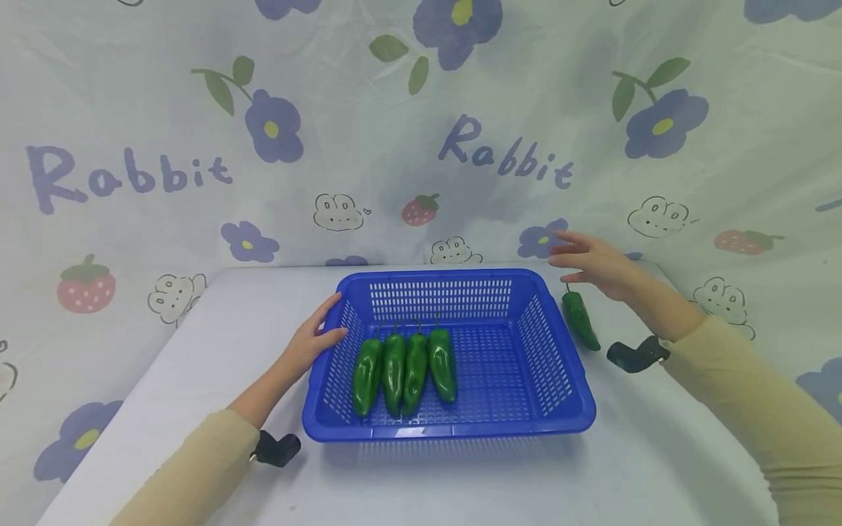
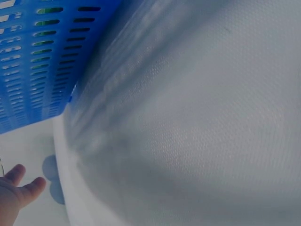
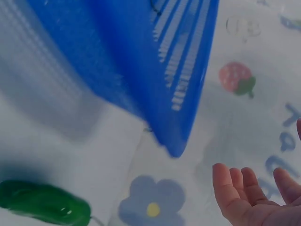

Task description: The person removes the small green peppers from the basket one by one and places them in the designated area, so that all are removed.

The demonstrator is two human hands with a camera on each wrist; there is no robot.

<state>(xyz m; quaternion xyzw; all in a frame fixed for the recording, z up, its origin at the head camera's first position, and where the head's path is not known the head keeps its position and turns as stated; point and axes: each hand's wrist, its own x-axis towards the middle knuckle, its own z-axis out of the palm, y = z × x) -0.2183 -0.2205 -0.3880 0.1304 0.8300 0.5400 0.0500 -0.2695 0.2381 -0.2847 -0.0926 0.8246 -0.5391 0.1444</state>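
On the white desk (image 1: 191, 372) we have a blue basket (image 1: 500, 429). Inside its left half we count four green peppers (image 1: 393, 372), side by side, stems toward its far wall. Just outside its right wall we find a loose pepper (image 1: 579, 320) lying on the desk. Our left grip (image 1: 312, 337) is at the basket's left rim, finger and thumb spread; we cannot tell how firmly it touches. Our right grip (image 1: 595, 267), beyond the basket's far right corner, hangs above the loose pepper's stem, fingers parted, holding nothing.
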